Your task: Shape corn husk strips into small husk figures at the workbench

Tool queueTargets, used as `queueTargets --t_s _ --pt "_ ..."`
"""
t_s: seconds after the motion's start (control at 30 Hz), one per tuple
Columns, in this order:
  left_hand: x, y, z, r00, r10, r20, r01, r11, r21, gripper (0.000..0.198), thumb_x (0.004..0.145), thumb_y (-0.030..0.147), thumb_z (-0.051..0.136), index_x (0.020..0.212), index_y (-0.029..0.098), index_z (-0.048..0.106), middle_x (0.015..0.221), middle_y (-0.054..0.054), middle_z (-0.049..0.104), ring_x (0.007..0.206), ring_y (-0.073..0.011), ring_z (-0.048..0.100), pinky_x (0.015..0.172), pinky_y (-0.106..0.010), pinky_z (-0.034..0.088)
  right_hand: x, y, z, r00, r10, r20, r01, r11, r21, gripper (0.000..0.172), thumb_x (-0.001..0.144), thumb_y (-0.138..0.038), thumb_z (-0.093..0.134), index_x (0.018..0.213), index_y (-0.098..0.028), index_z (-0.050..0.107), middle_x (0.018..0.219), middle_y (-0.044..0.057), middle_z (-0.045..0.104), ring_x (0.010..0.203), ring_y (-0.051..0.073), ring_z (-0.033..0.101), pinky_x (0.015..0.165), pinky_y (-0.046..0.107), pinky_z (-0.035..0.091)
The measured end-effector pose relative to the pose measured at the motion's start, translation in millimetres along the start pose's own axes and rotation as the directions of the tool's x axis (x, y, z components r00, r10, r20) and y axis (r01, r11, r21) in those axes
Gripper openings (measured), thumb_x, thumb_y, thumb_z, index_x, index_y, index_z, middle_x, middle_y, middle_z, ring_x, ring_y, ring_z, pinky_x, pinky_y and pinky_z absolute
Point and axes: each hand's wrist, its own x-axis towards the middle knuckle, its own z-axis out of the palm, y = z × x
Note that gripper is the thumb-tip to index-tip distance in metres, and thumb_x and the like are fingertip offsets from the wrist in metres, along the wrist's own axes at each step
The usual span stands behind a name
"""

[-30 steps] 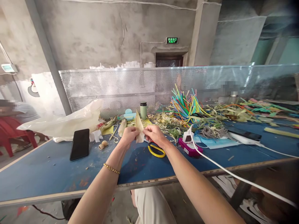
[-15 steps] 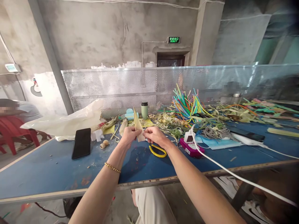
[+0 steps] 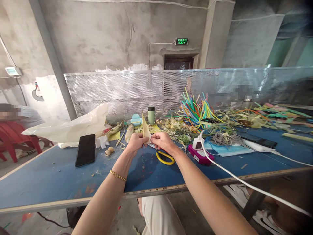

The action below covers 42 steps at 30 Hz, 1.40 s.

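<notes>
A pale, pointed piece of dried husk [image 3: 146,128] stands tip upward between my two hands, above the blue table [image 3: 107,182]. My left hand [image 3: 137,142] pinches its lower left side with thumb and fingers. On the lower right side, my right hand [image 3: 161,141] is closed on the same husk, fingertips close to the left ones. Scissors with yellow handles [image 3: 165,158] lie on the table just below my right hand; their blades are partly hidden.
A black phone [image 3: 85,150] and a plastic bag [image 3: 70,127] lie left. Behind my hands are a green bottle [image 3: 151,116], husk scraps [image 3: 171,125] and colourful stems [image 3: 195,109]. At right are a magenta box [image 3: 200,156], a white cable [image 3: 234,178] and a blue mask [image 3: 227,150].
The husk has turned slightly, so its tip points more upright and it looks narrower. Both hands have barely shifted and still grip it.
</notes>
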Motion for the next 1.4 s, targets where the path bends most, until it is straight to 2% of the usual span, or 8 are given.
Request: queueTargets --t_s 0.3,0.57,0.77,0.93,1.1,1.27,1.4 --pt "-3 3 1.9 0.997 0.059 0.048 -0.060 0.998 0.024 0.012 0.065 0.021 0.069 0.062 0.010 0.066 0.048 -0.001 0.056 0.043 -0.0085 0.046 0.043 -0.021 0.030 2 1 2 0.998 0.010 -0.060 -0.015 0.996 -0.092 0.003 0.069 -0.018 0.062 0.069 -0.016 0.063 0.048 -0.003 0.057 0.042 0.011 0.052 0.037 0.019 0.039" --pt "-5 9 3.9 0.996 0.083 0.019 -0.084 0.995 0.046 0.007 0.062 0.011 0.064 0.056 0.012 0.063 0.046 0.000 0.054 0.041 -0.0076 0.042 0.043 -0.022 0.030 3 1 2 0.997 -0.048 -0.064 0.039 0.989 -0.143 0.004 0.070 -0.018 0.062 0.068 -0.016 0.064 0.046 -0.003 0.056 0.042 0.011 0.050 0.044 0.020 0.039" --pt "0 -1 2.4 0.993 0.100 0.056 -0.103 0.994 0.040 0.008 0.062 0.012 0.062 0.054 0.012 0.063 0.046 0.000 0.054 0.044 -0.0089 0.045 0.045 -0.022 0.031 2 5 3 0.987 -0.144 -0.067 0.128 0.970 -0.206 0.009 0.069 -0.021 0.063 0.062 -0.016 0.060 0.050 -0.002 0.057 0.047 0.011 0.050 0.047 0.020 0.035" --pt "4 -7 0.1 0.992 0.105 0.073 -0.108 0.993 0.050 0.010 0.063 0.014 0.064 0.054 0.012 0.061 0.048 -0.001 0.055 0.046 -0.0101 0.048 0.047 -0.023 0.034 0 4 7 0.968 -0.233 -0.092 0.193 0.928 -0.320 0.006 0.066 -0.017 0.063 0.062 -0.016 0.059 0.056 0.000 0.060 0.053 0.011 0.052 0.051 0.020 0.035" --pt "5 -10 -5.0 0.990 0.046 0.130 -0.039 0.998 -0.052 0.016 0.064 0.021 0.069 0.054 0.012 0.060 0.048 -0.003 0.054 0.045 -0.0102 0.048 0.047 -0.024 0.034 -5 -4 10 0.964 -0.246 -0.103 0.198 0.919 -0.342 0.008 0.068 -0.018 0.063 0.063 -0.017 0.057 0.058 0.000 0.061 0.055 0.012 0.053 0.052 0.021 0.037" --pt "3 -7 -9.6 0.967 -0.065 0.246 0.133 0.954 -0.268 0.019 0.054 0.022 0.078 0.057 0.011 0.062 0.054 -0.003 0.055 0.049 -0.0099 0.048 0.048 -0.025 0.036 -7 -5 12 0.979 -0.196 -0.061 0.173 0.947 -0.270 0.005 0.073 -0.017 0.058 0.069 -0.019 0.056 0.057 -0.002 0.059 0.045 0.010 0.052 0.046 0.021 0.039" --pt "-2 0 -11.1 0.950 -0.071 0.303 0.173 0.929 -0.326 0.019 0.052 0.020 0.081 0.058 0.012 0.065 0.058 -0.004 0.058 0.052 -0.0101 0.048 0.048 -0.024 0.036 -6 -2 11 0.979 -0.203 -0.017 0.192 0.948 -0.253 0.006 0.074 -0.017 0.059 0.071 -0.019 0.055 0.060 -0.002 0.060 0.043 0.010 0.052 0.043 0.020 0.039"
